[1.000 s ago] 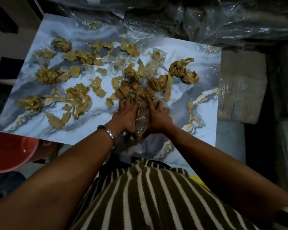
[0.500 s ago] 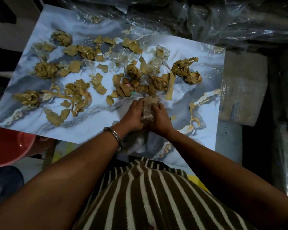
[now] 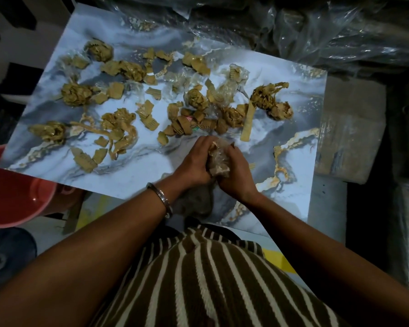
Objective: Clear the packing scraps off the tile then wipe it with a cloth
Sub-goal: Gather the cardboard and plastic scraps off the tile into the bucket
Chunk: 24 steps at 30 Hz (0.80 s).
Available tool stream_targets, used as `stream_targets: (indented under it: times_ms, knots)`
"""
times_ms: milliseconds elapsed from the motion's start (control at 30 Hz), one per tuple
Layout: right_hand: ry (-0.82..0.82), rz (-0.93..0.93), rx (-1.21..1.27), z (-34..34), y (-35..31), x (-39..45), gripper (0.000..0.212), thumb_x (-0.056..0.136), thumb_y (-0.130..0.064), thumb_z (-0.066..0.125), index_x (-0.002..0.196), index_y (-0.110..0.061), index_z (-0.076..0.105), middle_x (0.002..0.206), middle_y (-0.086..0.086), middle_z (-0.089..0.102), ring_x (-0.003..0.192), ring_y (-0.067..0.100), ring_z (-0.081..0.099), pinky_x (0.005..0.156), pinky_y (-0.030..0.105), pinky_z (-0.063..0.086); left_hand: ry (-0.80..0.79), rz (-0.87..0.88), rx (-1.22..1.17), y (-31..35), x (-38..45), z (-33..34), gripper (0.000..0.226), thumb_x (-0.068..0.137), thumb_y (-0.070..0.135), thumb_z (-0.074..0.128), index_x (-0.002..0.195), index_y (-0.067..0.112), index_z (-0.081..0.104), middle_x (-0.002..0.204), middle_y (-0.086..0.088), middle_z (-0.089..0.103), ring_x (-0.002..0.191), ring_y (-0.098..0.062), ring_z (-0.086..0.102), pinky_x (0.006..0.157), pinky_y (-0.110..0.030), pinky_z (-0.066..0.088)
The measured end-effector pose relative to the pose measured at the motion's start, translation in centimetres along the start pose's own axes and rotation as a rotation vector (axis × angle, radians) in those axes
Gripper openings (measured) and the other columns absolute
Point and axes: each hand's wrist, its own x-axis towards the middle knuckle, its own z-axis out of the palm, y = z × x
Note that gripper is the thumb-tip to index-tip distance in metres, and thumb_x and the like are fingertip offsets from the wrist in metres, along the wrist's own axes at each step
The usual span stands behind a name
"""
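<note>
A large marble-patterned tile [image 3: 137, 168] lies in front of me, strewn with several brown cardboard and tape scraps [image 3: 118, 123] and bits of clear plastic film. A dense cluster of scraps [image 3: 198, 119] lies just beyond my hands. My left hand [image 3: 194, 161] and my right hand [image 3: 236, 175] press together near the tile's front middle, both closed around a crumpled wad of plastic and cardboard scraps [image 3: 219, 159]. I see no cloth.
A red bucket [image 3: 12, 192] with water stands at the lower left, beside the tile. Plastic-wrapped bundles [image 3: 316, 27] crowd the far side. A wrapped cardboard package [image 3: 350, 128] lies to the right of the tile. A metal bangle is on my left wrist.
My hands went from lying flat with spread fingers on the scraps to closing together around a wad, which they drew slightly toward me and bunched tighter.
</note>
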Motion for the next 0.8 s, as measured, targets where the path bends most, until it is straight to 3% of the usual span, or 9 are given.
stream_targets:
  times_ms: [100, 167, 233, 333, 500, 633, 700, 800]
  knots:
    - [0.019, -0.036, 0.003, -0.3, -1.2, 0.5, 0.048, 0.069, 0.002, 0.076, 0.113, -0.004, 0.058, 0.11, 0.009, 0.056, 0.096, 0.021, 0.054, 0.074, 0.027, 0.043, 0.036, -0.002, -0.028, 0.8, 0.3, -1.0, 0.065, 0.074, 0.014, 0.082, 0.131, 0.005, 0.051, 0.126, -0.013, 0.053, 0.117, -0.014, 0.052, 0.1, -0.025, 0.046]
    - [0.03, -0.054, 0.026, -0.1, -2.0, 1.0, 0.049, 0.07, 0.003, 0.073, 0.116, -0.005, 0.059, 0.112, 0.009, 0.057, 0.098, 0.023, 0.056, 0.076, 0.031, 0.047, 0.068, 0.012, -0.041, 1.1, 0.5, -2.2, 0.062, 0.075, 0.016, 0.081, 0.13, 0.009, 0.053, 0.123, -0.009, 0.054, 0.113, -0.019, 0.058, 0.094, -0.027, 0.049]
    - [0.043, -0.083, 0.057, 0.4, -3.3, 1.7, 0.051, 0.073, 0.002, 0.07, 0.122, -0.006, 0.06, 0.116, 0.01, 0.06, 0.103, 0.027, 0.057, 0.082, 0.035, 0.05, 0.089, 0.037, -0.04, 1.1, 0.5, -3.7, 0.07, 0.075, 0.025, 0.079, 0.136, 0.005, 0.051, 0.129, -0.013, 0.054, 0.119, -0.025, 0.058, 0.098, -0.03, 0.048]
    - [0.073, -0.136, 0.105, 1.8, -5.9, 2.9, 0.053, 0.074, -0.002, 0.071, 0.126, -0.006, 0.06, 0.118, 0.012, 0.063, 0.106, 0.029, 0.06, 0.085, 0.036, 0.051, 0.147, 0.054, 0.013, 0.6, -0.1, -6.9, 0.069, 0.074, 0.014, 0.081, 0.135, 0.005, 0.052, 0.131, -0.013, 0.053, 0.121, -0.024, 0.056, 0.101, -0.034, 0.049]
    - [0.04, -0.238, 0.11, 6.6, -12.3, 4.5, 0.041, 0.073, -0.001, 0.069, 0.113, -0.001, 0.061, 0.107, 0.012, 0.062, 0.095, 0.029, 0.057, 0.076, 0.042, 0.049, 0.265, 0.038, 0.1, -2.1, -3.4, -13.8, 0.067, 0.071, 0.0, 0.078, 0.132, 0.009, 0.053, 0.126, -0.011, 0.052, 0.112, -0.02, 0.054, 0.088, -0.03, 0.049]
    - [0.013, -0.277, 0.141, 10.3, -16.2, 4.7, 0.045, 0.074, 0.002, 0.073, 0.117, 0.0, 0.061, 0.109, 0.013, 0.062, 0.096, 0.026, 0.059, 0.079, 0.031, 0.047, 0.327, 0.015, 0.13, -4.2, -6.9, -18.0, 0.068, 0.072, 0.004, 0.077, 0.135, 0.01, 0.051, 0.129, -0.01, 0.05, 0.117, -0.019, 0.053, 0.091, -0.024, 0.049]
    - [-0.039, -0.29, 0.152, 13.6, -19.7, 4.3, 0.052, 0.074, 0.004, 0.075, 0.123, 0.001, 0.061, 0.114, 0.016, 0.063, 0.101, 0.026, 0.061, 0.083, 0.026, 0.047, 0.39, 0.002, 0.144, -6.5, -10.0, -21.3, 0.064, 0.074, 0.003, 0.074, 0.134, 0.008, 0.052, 0.128, -0.011, 0.051, 0.115, -0.009, 0.049, 0.093, -0.01, 0.041]
    - [-0.099, -0.342, 0.16, 19.1, -24.5, 3.8, 0.051, 0.073, 0.003, 0.076, 0.122, 0.002, 0.061, 0.115, 0.021, 0.065, 0.105, 0.03, 0.064, 0.09, 0.039, 0.053, 0.461, -0.057, 0.151, -9.6, -15.0, -26.2, 0.066, 0.073, 0.001, 0.071, 0.135, 0.007, 0.052, 0.13, -0.011, 0.051, 0.117, -0.011, 0.049, 0.095, -0.005, 0.034]
